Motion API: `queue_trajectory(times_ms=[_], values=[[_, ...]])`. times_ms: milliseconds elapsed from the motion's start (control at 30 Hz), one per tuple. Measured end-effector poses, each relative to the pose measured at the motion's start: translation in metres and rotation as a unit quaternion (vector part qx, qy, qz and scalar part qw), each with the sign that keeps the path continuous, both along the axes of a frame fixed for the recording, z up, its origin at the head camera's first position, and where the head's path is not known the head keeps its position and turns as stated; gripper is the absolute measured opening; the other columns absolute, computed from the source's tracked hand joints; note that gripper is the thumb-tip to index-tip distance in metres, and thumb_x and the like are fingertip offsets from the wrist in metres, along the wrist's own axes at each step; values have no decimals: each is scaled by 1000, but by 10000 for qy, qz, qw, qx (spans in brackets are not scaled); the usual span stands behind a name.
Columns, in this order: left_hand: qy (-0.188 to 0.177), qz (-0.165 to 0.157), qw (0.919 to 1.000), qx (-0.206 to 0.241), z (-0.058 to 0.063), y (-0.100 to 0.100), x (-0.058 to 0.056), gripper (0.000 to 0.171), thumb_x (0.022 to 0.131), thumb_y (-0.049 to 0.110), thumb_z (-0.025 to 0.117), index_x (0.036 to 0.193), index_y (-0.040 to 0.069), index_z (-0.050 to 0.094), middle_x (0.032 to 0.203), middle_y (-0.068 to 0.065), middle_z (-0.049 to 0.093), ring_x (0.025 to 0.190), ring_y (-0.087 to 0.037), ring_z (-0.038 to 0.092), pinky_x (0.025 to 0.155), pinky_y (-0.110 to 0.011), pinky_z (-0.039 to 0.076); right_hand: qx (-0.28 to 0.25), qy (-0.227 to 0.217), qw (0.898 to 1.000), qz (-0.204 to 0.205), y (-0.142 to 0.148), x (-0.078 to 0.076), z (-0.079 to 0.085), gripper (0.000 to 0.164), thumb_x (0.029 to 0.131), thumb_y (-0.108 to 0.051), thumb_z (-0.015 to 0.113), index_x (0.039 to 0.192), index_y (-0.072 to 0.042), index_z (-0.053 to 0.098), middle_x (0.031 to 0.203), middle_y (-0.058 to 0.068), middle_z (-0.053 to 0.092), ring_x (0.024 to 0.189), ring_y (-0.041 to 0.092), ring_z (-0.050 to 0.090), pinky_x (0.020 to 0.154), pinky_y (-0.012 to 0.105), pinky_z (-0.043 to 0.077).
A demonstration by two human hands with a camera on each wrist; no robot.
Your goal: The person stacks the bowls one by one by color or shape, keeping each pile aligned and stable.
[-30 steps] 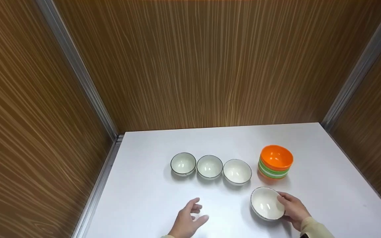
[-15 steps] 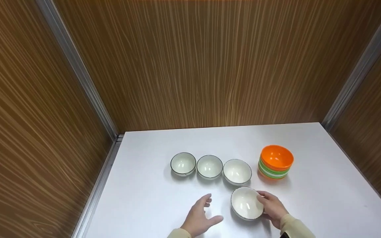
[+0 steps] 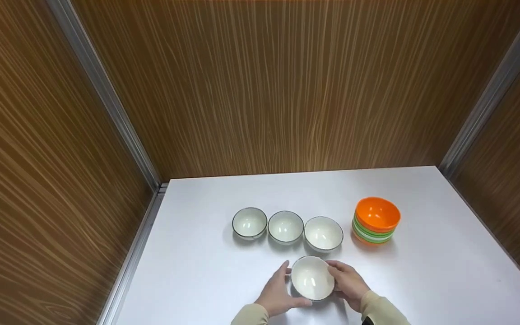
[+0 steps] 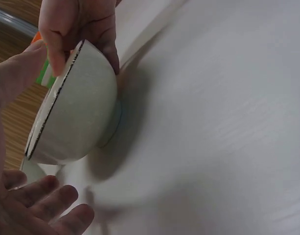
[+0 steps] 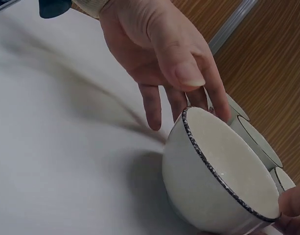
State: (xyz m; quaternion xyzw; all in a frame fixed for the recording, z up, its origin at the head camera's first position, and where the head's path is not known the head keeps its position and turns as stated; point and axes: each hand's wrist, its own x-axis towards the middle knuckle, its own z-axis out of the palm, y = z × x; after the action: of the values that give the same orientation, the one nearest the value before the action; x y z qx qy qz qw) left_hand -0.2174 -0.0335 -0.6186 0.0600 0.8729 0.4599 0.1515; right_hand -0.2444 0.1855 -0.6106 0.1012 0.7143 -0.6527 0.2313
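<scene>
Right hand: pinches pale bowl (dark-rimmed), right side
Left hand: spread, unclasped — just beside bowl's left
Far: three similar bowls abreast
Far right: orange-topped stack

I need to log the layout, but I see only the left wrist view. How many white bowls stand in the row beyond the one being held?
Observer: Three white bowls, side by side in the head view.
Operator: What is that green patch past the held bowl?
Observer: Part of a stack of bowls, with an orange bowl on top.
Operator: Is anything inside the held bowl?
Observer: Nothing shows in there; the head view looks onto its pale interior, with only glints of light.
</scene>
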Motion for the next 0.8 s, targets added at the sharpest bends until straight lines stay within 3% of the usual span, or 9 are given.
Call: queue_trajectory(times_ms=[133,200,300,367,533,800], values=[[-13,22,10000,-10,-8,1,-2,129,48,58,81,146,11,12,145,-8,29,130,-26,31,105,-48,27,-267,213,9977,585,-1,0,-8,61,93,-42,45,140,-5,32,141,19,33,126,38,34,95,59,35],[9,32,10000,2,-12,1,-2,131,47,56,82,147,13,10,147,-7,26,132,-26,27,106,-49,25,-190,578,9933,978,2,0,-16,66,92,-41,50,143,-7,26,146,17,25,131,38,24,102,58,24],[59,17,10000,44,-17,1,-3,131,46,54,83,147,14,10,147,-4,26,132,-25,27,106,-48,24,76,1164,9812,1540,8,0,-29,77,87,-32,61,146,-10,16,149,16,18,133,36,21,106,54,16],[110,-5,9999,62,-19,0,-5,130,46,55,83,147,16,11,147,-2,27,132,-23,28,107,-47,23,228,1534,9715,1793,11,0,-36,87,82,-25,68,147,-11,11,148,17,20,132,34,26,107,50,19],[227,-43,9996,151,-25,-4,-9,123,45,55,82,145,18,20,143,3,33,130,-20,31,108,-43,24,-113,1984,9551,2198,16,-4,-44,101,75,-13,75,147,-13,5,147,16,21,130,30,29,104,37,31],[89,-65,9993,359,-33,-6,-10,114,46,52,81,142,29,24,140,18,32,128,-6,31,106,-30,27,-25,2330,9457,2268,17,-3,-47,101,70,-12,79,147,-12,14,148,7,25,129,25,32,102,25,32]])
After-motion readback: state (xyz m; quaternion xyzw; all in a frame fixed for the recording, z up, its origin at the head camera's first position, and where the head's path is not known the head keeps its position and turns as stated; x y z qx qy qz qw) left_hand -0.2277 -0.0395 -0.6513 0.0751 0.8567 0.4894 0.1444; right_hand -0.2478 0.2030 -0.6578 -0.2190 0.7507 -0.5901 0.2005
